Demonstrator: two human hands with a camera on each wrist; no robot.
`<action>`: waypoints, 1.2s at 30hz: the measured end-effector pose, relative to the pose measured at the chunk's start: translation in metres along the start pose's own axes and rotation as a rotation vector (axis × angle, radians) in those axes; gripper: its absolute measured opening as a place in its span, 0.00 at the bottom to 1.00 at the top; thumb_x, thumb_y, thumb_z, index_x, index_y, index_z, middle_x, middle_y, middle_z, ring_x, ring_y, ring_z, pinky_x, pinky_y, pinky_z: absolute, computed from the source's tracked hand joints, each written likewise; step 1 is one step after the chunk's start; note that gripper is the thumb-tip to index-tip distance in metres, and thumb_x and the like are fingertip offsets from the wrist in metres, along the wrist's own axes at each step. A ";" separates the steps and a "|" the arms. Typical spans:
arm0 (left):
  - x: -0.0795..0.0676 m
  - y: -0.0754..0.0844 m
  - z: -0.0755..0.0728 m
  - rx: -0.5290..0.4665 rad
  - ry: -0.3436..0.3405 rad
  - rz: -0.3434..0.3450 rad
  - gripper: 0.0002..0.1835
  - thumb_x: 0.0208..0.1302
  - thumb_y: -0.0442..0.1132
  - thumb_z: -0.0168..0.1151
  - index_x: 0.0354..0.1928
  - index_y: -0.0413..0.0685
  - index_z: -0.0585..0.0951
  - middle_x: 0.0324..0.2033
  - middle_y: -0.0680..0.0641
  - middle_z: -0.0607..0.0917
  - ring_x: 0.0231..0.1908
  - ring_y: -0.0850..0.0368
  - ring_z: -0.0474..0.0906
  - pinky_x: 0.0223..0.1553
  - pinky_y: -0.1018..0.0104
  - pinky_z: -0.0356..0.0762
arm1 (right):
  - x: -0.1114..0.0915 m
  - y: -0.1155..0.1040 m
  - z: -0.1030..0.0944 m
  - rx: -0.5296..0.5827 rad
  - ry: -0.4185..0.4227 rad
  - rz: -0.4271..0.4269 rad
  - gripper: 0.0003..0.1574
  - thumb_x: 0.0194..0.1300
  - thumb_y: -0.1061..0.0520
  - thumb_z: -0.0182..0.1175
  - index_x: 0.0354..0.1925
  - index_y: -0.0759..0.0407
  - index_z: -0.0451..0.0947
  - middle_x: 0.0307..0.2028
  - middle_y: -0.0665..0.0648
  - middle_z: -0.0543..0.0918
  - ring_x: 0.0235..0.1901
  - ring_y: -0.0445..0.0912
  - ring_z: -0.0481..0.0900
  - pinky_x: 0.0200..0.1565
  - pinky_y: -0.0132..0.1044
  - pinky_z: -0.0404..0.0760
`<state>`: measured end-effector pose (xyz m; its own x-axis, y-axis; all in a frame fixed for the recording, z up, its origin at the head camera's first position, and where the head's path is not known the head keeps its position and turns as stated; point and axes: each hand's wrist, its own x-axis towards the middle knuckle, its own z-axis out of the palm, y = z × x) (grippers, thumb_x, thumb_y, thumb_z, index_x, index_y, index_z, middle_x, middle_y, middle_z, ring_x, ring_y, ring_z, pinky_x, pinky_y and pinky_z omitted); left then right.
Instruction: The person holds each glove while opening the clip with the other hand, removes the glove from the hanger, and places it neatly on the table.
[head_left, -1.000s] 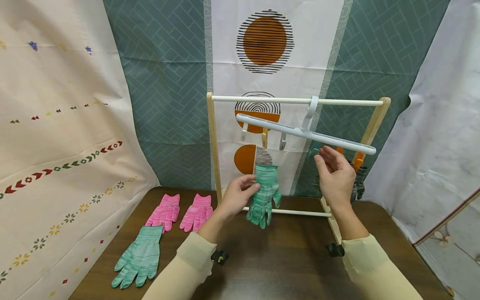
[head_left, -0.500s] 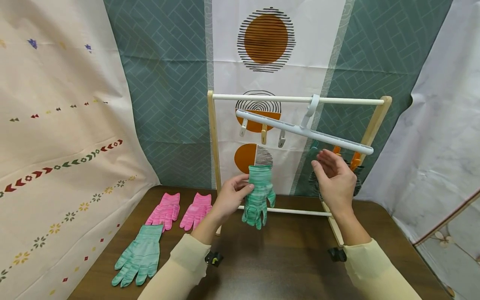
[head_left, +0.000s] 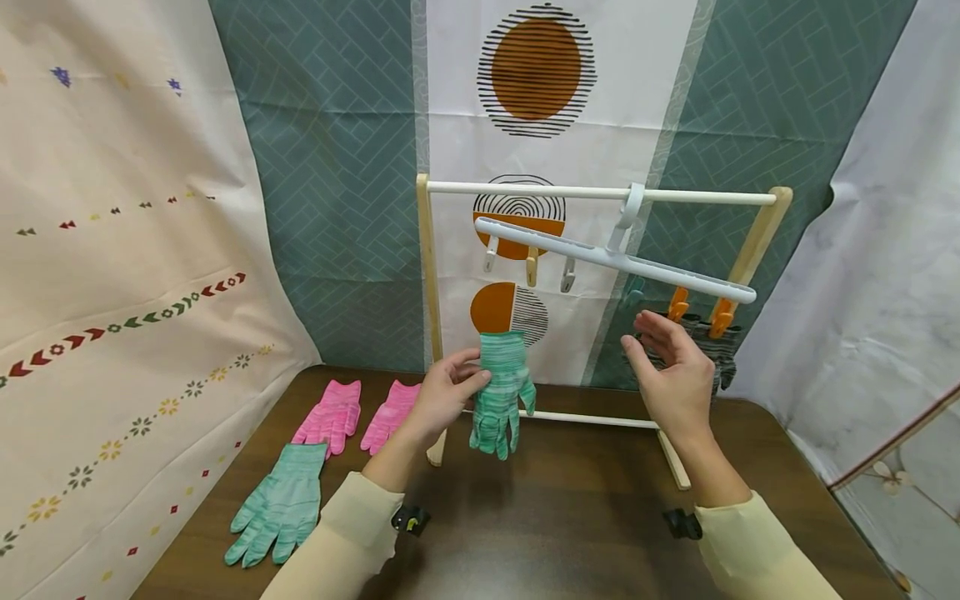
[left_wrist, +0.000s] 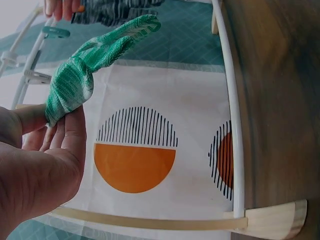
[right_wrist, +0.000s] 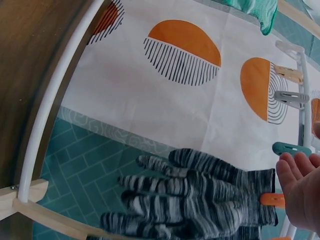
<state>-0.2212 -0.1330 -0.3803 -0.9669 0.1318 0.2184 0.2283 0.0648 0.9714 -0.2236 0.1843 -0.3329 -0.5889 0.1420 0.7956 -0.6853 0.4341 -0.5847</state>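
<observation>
1. Brown and wood-grained, the tabletop (head_left: 540,533) lay beneath both hands.
2. The rack (head_left: 427,250), pale wooden posts joined by white bars, stood on it.
3. A pale grey hanger (head_left: 562,244) hooked over the top bar, tilted, its left end higher in the head view.
4. A green glove (head_left: 500,396) hung in the air before the rack, below the hanger: knit, streaked with paler mint, finely banded cuff uppermost, fingers drooping. The left wrist view showed it edge-on and creased, vivid green flecked with white.
5. A matching glove (head_left: 283,504) lay flat, fingers spread.
6. A black-and-grey striped glove (right_wrist: 200,195) hung by its cuff from an orange clip (right_wrist: 272,200).
7. Two pink gloves (head_left: 330,417) lay behind the matching glove.
8. The left hand (head_left: 447,387) had a narrow grip, thumb and fingers pinching the green glove's side below its cuff.
9. The right hand (head_left: 675,375) had a wide grip, thumb apart from gently bent fingers, near a teal clip (right_wrist: 291,149).
10. A wooden clip (head_left: 532,267) dangled between white and grey ones.
</observation>
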 end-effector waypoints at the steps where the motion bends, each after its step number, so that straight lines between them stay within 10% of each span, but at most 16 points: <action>1: -0.001 0.000 -0.002 0.000 -0.002 -0.004 0.29 0.77 0.33 0.64 0.75 0.36 0.71 0.58 0.34 0.86 0.46 0.53 0.83 0.40 0.59 0.85 | -0.001 0.001 0.000 0.001 -0.004 -0.002 0.26 0.65 0.68 0.74 0.61 0.64 0.83 0.54 0.62 0.88 0.52 0.45 0.87 0.57 0.28 0.80; 9: -0.007 -0.002 -0.014 0.008 -0.036 -0.013 0.29 0.77 0.32 0.63 0.76 0.34 0.69 0.58 0.32 0.85 0.40 0.57 0.84 0.36 0.63 0.85 | -0.011 0.005 -0.003 -0.034 -0.041 -0.001 0.28 0.64 0.67 0.75 0.62 0.63 0.83 0.54 0.62 0.88 0.50 0.32 0.84 0.54 0.24 0.79; 18: -0.019 -0.003 -0.027 0.046 -0.076 -0.019 0.28 0.78 0.32 0.61 0.75 0.31 0.68 0.56 0.32 0.85 0.40 0.58 0.85 0.36 0.64 0.85 | -0.022 0.006 -0.008 -0.069 -0.122 0.005 0.28 0.67 0.64 0.74 0.64 0.62 0.83 0.57 0.58 0.88 0.56 0.53 0.87 0.57 0.22 0.77; 36: -0.046 -0.022 -0.071 0.152 -0.154 -0.086 0.29 0.78 0.32 0.61 0.75 0.32 0.67 0.54 0.34 0.87 0.43 0.53 0.85 0.33 0.64 0.84 | -0.035 0.011 -0.013 -0.093 -0.176 0.026 0.29 0.65 0.65 0.75 0.64 0.64 0.82 0.57 0.59 0.88 0.55 0.57 0.87 0.57 0.22 0.77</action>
<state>-0.1894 -0.2104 -0.4055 -0.9574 0.2682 0.1074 0.1716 0.2288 0.9582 -0.2050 0.1959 -0.3646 -0.6774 0.0006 0.7356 -0.6307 0.5142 -0.5813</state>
